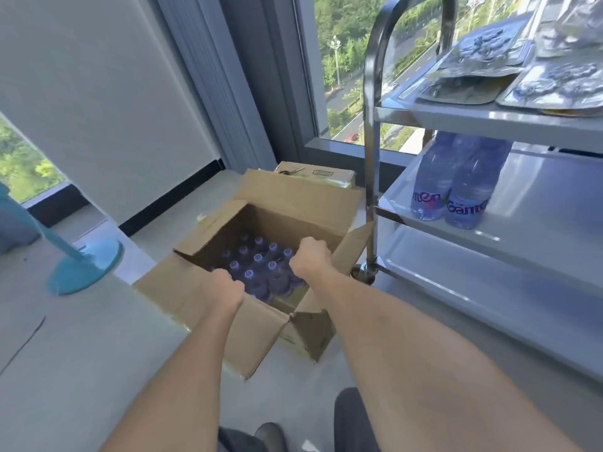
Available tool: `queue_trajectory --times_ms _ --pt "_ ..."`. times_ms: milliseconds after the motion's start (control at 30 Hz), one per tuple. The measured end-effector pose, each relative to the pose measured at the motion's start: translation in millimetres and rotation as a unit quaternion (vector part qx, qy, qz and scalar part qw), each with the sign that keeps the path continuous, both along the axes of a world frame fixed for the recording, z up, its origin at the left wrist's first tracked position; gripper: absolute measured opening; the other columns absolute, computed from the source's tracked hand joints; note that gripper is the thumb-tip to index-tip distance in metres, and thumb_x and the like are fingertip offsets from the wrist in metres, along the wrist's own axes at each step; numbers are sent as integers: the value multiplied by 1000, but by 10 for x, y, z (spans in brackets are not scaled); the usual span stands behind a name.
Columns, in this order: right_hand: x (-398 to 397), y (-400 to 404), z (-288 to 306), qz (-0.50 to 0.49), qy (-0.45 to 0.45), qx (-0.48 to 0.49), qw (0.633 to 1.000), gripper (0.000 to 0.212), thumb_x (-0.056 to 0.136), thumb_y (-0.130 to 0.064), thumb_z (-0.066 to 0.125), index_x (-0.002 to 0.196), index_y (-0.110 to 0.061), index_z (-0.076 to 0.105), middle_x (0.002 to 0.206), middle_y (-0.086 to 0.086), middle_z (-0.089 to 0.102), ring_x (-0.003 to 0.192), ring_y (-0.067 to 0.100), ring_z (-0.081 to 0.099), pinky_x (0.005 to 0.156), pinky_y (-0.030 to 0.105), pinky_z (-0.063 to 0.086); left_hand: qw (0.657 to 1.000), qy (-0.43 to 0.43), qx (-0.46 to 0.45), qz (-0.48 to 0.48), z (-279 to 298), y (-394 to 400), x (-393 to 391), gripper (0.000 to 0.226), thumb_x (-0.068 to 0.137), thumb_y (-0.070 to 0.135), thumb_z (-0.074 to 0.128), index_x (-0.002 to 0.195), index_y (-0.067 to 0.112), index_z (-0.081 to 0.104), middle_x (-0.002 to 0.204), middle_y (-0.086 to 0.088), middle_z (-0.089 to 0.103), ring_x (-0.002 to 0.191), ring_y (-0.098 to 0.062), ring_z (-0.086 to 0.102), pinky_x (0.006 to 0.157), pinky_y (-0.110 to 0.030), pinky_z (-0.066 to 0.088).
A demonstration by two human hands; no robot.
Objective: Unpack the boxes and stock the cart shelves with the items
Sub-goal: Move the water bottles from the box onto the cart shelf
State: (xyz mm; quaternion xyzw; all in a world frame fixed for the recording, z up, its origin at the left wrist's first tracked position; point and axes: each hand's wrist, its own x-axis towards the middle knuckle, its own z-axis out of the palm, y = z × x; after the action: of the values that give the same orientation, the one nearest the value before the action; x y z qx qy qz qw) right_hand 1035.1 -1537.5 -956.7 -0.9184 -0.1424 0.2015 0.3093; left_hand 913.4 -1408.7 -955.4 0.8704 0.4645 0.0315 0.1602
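An open cardboard box (261,194) stands on the floor, with several purple-capped water bottles (257,265) upright inside. My left hand (223,288) is down in the box's near side, fingers curled over a bottle top. My right hand (310,259) is at the right side of the box, closed over another bottle's top. Right of the box stands a steel cart (372,151). Two water bottles (456,190) stand on its middle shelf (538,203). Flat silver packets (483,70) lie on its top shelf. The bottom shelf (473,272) shows nothing on it.
A second, closed cardboard box (323,174) sits behind the open one by the window. A teal stand with a round base (85,265) is on the floor at the left. My knee and shoe (270,435) show at the bottom edge.
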Motion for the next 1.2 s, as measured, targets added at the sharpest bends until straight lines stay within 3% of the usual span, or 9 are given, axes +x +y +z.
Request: queue_trajectory --times_ms 233,500,667,767,867,933,1033,1133,1200 --pt "183 377 -216 41 23 -56 997 41 91 -12 60 131 -8 52 135 21 41 116 35 55 95 38 47 989 91 68 -92 -318 275 487 23 85 15 56 106 12 65 112 -10 66 107 -29 57 85 -33 48" --pt "578 1164 -739 47 20 -57 997 40 96 -19 56 134 -9 49 139 20 40 123 37 49 100 44 46 987 118 37 -101 -944 922 970 24 86 20 55 109 14 62 117 -11 62 107 -32 59 85 -38 50" --pt "849 1263 -1285 57 60 -118 990 41 95 -18 53 135 -12 49 139 17 42 126 39 47 103 45 44 980 163 -31 -106 -1315 1052 1208 32 86 23 58 116 12 60 123 -15 61 114 -37 59 89 -39 47" --pt "1074 1270 -1578 42 63 -210 975 44 94 -18 52 138 -11 49 142 18 43 130 40 43 105 53 37 973 186 -58 -120 -1630 1103 1438 33 89 26 58 119 12 57 125 -14 59 116 -36 57 88 -39 47" --pt "1186 1187 -1747 124 52 -332 934 42 91 -16 52 132 -14 57 136 14 52 125 41 47 93 61 41 967 208 -78 -128 -1889 1081 1619 33 90 27 56 121 13 56 127 -15 58 119 -36 55 88 -39 46" --pt "1277 1099 -1824 173 38 -392 903 39 89 -14 54 127 -14 62 128 11 59 117 38 54 77 53 50 962 222 -100 -125 -1999 1055 1709 35 91 28 57 122 14 56 128 -14 57 119 -36 55 88 -38 45" --pt "1379 1021 -1933 187 59 -442 876 37 89 -16 53 125 -15 62 124 7 61 110 32 59 77 43 50 953 228 -163 -118 -2135 966 1803 38 87 23 60 124 15 59 129 -15 58 120 -37 55 93 -39 46" --pt "1456 1016 -2021 179 58 -427 885 36 89 -14 56 124 -15 63 126 6 61 112 28 60 62 37 46 927 253 -249 -118 -2346 749 1725 41 85 21 66 125 11 62 129 -15 61 119 -34 58 99 -39 49" --pt "1499 1021 -2049 160 46 -398 902 35 88 -8 59 122 -13 66 126 7 63 113 28 62 67 37 50 896 308 -292 -133 -2472 552 1589 43 86 18 69 128 10 62 133 -15 61 121 -31 59 102 -39 48"
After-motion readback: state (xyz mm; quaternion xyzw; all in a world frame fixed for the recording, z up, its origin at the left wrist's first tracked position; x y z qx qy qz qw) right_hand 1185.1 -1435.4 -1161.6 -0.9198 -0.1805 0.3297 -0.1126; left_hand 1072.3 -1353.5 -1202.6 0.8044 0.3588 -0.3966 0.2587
